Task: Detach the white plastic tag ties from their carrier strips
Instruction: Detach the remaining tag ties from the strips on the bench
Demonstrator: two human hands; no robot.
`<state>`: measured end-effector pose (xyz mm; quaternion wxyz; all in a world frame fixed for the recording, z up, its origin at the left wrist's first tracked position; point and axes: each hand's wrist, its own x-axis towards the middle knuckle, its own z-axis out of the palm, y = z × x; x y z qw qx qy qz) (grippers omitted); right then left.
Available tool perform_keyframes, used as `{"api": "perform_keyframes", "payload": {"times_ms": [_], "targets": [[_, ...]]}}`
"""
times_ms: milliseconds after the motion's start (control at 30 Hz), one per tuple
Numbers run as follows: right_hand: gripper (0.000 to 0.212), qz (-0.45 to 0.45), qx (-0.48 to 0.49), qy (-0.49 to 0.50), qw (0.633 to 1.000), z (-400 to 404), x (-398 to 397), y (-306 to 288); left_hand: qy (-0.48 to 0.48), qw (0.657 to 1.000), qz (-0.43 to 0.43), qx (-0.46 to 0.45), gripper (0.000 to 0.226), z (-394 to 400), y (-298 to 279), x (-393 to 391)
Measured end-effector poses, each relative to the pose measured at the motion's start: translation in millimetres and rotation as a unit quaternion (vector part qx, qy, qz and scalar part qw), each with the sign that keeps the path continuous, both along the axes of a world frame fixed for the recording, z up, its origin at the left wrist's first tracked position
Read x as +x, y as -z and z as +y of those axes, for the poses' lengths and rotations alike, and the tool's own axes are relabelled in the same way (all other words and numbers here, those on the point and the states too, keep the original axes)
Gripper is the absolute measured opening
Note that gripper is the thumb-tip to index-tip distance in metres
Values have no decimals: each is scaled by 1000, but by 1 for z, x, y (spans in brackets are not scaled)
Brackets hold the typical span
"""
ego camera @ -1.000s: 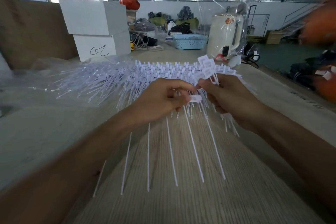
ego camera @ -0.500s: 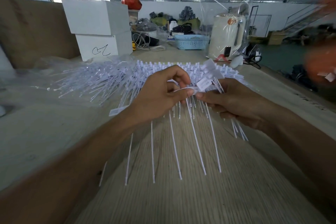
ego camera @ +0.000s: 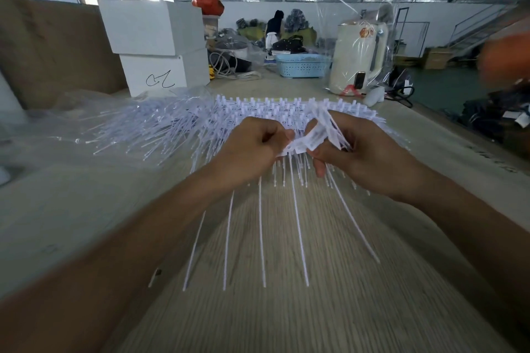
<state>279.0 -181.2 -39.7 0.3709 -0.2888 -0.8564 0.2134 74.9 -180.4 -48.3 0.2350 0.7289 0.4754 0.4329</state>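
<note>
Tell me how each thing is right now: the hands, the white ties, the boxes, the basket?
Left hand: gripping the white plastic tie strip.
Right hand: pinching the strip, holding a bunch of ties.
Pile of white plastic tag ties: lying spread on the table.
White cardboard boxes: stacked, closed.
Blue plastic basket: upright.

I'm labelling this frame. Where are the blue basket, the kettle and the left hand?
blue basket [ego camera: 302, 65]: head view, front wall.
kettle [ego camera: 354, 59]: head view, body.
left hand [ego camera: 249, 149]: head view, back of hand.

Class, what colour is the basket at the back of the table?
Light blue basket, clearest in the head view.
</note>
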Motion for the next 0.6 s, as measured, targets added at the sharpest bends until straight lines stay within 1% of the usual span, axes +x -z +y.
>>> {"api": "perform_keyframes", "payload": {"times_ms": [100,133,200,267,300,333,367,400,433,467,533,600], "targets": [[23,-49,88,13,995,2,3,-1,24,999,-6,-24,51,0,3,2],[25,-61,104,17,993,3,5,-1,30,999,1,-24,51,0,3,2],[21,-70,117,27,990,5,7,0,25,999,25,-9,50,1,3,2],[12,-68,83,54,993,7,8,2,15,998,57,16,49,1,3,1],[17,-64,52,75,994,9,8,3,15,997,72,28,49,0,3,0],[18,-61,21,91,994,10,8,4,18,996,83,37,49,0,3,0],[11,-57,-2,98,994,11,9,4,22,995,91,43,47,-1,4,0],[15,-52,-23,97,994,12,10,3,25,994,99,50,46,-1,5,0],[28,-45,-43,86,994,13,13,3,26,992,107,56,44,-1,6,0],[35,-37,-69,68,995,13,15,3,25,991,114,58,43,-1,6,1],[37,-33,-91,30,995,12,17,1,26,991,123,55,43,0,8,0],[40,-50,-78,1,996,12,17,-1,34,989,135,45,45,2,9,0]]}}
